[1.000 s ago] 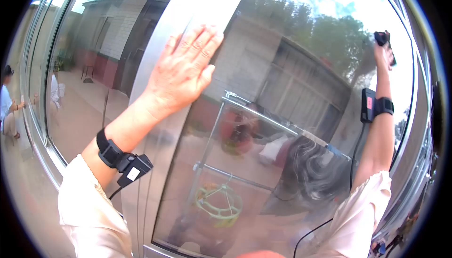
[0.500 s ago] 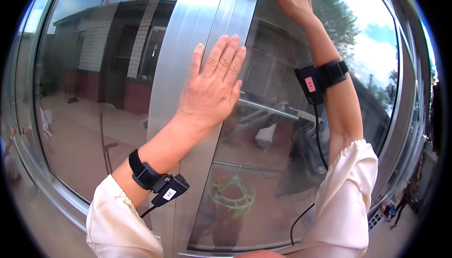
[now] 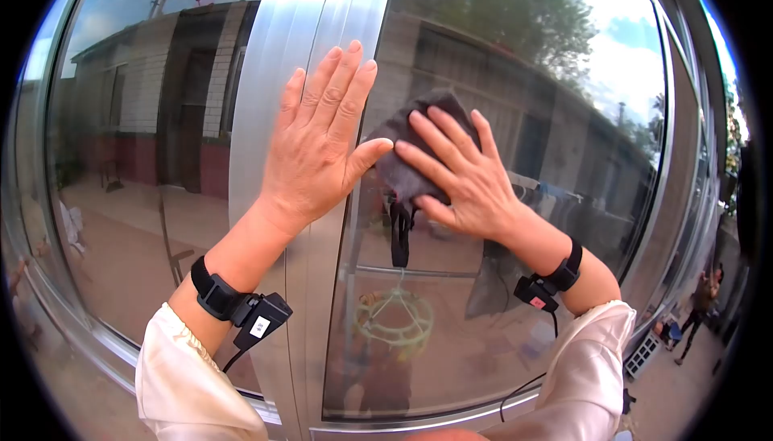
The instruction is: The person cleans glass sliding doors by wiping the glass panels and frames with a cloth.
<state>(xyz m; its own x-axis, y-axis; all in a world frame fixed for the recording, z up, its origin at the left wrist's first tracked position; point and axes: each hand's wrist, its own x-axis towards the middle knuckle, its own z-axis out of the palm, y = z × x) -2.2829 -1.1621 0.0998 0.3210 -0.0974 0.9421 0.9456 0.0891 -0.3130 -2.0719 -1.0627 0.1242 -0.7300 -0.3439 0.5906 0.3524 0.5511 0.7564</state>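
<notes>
The grey cloth (image 3: 393, 174) lay against the glass pane (image 3: 515, 368), near the pane's left edge and somewhat above mid-height, with a black strap (image 3: 400, 240) hanging from its lower side. The right hand (image 3: 467, 179) covered the cloth, palm toward the glass, its fingers spread and nearly straight; it pressed rather than gripped, presumably so that the cloth kept broad, even contact. The left hand (image 3: 320, 139) was wide open and held nothing. Its palm faced the metal frame (image 3: 322, 6) beside the pane, probably to steady the body; its thumb reached toward the cloth, though whether the two touched could not be told. Each forearm bore a black band, probably strapped snugly to keep its small box in place: the left box carried a white label (image 3: 259, 327), the right a pink label (image 3: 537, 302), both too small to read. No brand was legible. Beyond the pane's right edge, a person (image 3: 704, 304) stood near a pale crate (image 3: 642, 356).
</notes>
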